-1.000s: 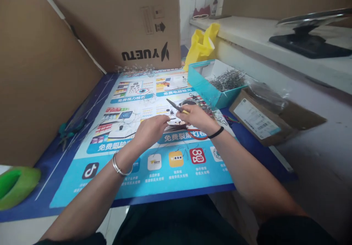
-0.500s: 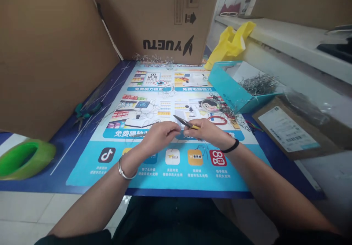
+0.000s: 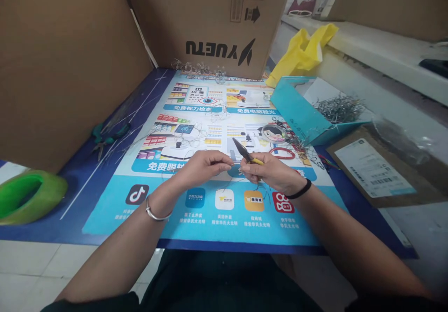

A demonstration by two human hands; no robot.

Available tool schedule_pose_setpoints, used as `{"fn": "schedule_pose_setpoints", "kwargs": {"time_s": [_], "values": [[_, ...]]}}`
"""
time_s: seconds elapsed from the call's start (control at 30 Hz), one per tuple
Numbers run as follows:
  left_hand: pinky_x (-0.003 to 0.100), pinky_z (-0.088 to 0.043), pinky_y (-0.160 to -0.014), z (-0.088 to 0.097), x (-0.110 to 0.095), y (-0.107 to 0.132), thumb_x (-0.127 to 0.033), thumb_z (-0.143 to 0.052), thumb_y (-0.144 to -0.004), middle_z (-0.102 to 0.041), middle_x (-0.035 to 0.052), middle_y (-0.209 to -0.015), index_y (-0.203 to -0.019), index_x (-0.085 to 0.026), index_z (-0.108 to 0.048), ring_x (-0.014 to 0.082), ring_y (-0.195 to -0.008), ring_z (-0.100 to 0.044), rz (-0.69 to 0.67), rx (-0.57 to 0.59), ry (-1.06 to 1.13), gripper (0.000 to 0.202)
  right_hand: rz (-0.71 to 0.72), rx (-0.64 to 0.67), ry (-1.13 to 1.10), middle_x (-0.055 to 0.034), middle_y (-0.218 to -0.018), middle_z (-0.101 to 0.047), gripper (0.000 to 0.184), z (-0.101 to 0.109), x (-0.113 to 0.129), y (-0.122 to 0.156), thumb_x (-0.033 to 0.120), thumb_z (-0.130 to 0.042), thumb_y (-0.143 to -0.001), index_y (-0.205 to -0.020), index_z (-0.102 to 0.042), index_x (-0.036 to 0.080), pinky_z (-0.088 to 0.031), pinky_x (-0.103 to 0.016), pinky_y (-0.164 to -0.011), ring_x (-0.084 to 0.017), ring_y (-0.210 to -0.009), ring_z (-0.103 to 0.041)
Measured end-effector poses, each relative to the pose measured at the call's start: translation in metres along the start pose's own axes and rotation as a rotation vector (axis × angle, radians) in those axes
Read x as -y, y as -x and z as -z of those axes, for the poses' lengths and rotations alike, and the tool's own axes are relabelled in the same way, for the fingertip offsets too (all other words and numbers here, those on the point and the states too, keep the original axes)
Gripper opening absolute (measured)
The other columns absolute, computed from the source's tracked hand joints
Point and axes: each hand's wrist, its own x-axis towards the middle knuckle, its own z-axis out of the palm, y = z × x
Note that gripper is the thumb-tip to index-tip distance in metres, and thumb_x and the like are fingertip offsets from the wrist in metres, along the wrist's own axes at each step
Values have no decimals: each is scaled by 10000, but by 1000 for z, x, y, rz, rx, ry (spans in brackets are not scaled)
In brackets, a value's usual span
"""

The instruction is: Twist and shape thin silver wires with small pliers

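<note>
The work in hand seems to be a fine handling of some small part with the pliers [image 3: 244, 150], done in the air just above the poster [image 3: 105, 223] that covers the bench [image 3: 75, 230]. The right hand [image 3: 269, 169] is curled firmly around the yellow handle of the pliers, while its thumb and finger come near to the left hand [image 3: 206, 166]. The left hand has its thumb and forefinger brought close to each other; whether a thin wire is pinched there, I cannot tell. The pliers are in front of the person, a little to the right of the left fingertips and apart from them. Their long axis lies diagonal: the dark pointed nose looks forward and to the left, away from the person, and the handle goes back into the right palm. In my judgement, the next move calls for steady fingers and a small turn of the wrist, if the nose must meet the left fingertips. Beyond the right hand lie a red ring [image 3: 282, 153] and a blue box [image 3: 294, 116] with a wire tangle [image 3: 339, 108].
</note>
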Motion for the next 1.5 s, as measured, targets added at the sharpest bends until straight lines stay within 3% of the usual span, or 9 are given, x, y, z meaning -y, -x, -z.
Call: {"fn": "schedule_pose_setpoints", "kwargs": {"time_s": [0.3, 0.5, 0.83, 1.23, 1.5], "values": [[199, -448, -565, 1, -1, 1, -269, -591, -784, -587, -16, -633, -761, -158, -614, 87, -582, -561, 154, 158, 208, 116, -92, 67, 41, 44, -573, -507, 280, 4, -1, 2, 374, -726, -706, -824, -587, 161, -311, -215, -456, -72, -489, -448], [201, -422, -525, -1, -4, 1, -244, -592, -775, -619, -10, -655, -748, -146, -570, 82, -537, -583, 199, 140, 316, 104, 24, -49, 14, 49, -588, -498, 243, -5, -3, -2, 360, -704, -719, -778, -560, 173, -340, -228, -483, -74, -501, -442], [187, -383, -485, -19, -3, 0, -306, -663, -727, -661, 8, -679, -765, -147, -521, 86, -538, -609, 292, 64, 559, 216, 178, -261, -36, 58, -597, -471, 235, -14, -8, -5, 353, -702, -720, -769, -545, 184, -349, -243, -503, -78, -509, -421], [204, -369, -498, -20, -3, 1, -310, -643, -760, -665, 8, -696, -775, -148, -516, 85, -543, -609, 298, 32, 580, 207, 57, -104, -60, 42, -616, -556, 274, 2, -6, -2, 329, -735, -707, -888, -599, 174, -399, -231, -507, -78, -512, -500], [202, -374, -501, -21, -1, 1, -334, -659, -757, -665, 10, -686, -770, -144, -517, 83, -528, -601, 288, 19, 612, 238, 102, -102, -92, 47, -623, -550, 253, 0, -12, -6, 297, -728, -723, -884, -582, 166, -384, -219, -504, -71, -524, -494]]}}
